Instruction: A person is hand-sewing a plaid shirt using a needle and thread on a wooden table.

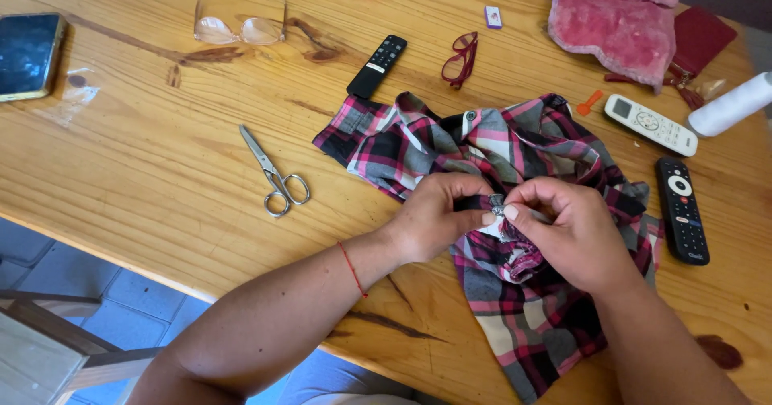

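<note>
A plaid shirt in pink, black, grey and white lies bunched on the wooden table. My left hand and my right hand meet over its middle. Both pinch a fold of the cloth around a small silvery button held between the fingertips. A thin red cord circles my left wrist. Whether a needle or thread is in my fingers cannot be made out.
Steel scissors lie left of the shirt. Three remotes, red glasses, clear glasses, a phone, a white thread spool and pink cloth sit around. The table edge runs diagonally at lower left.
</note>
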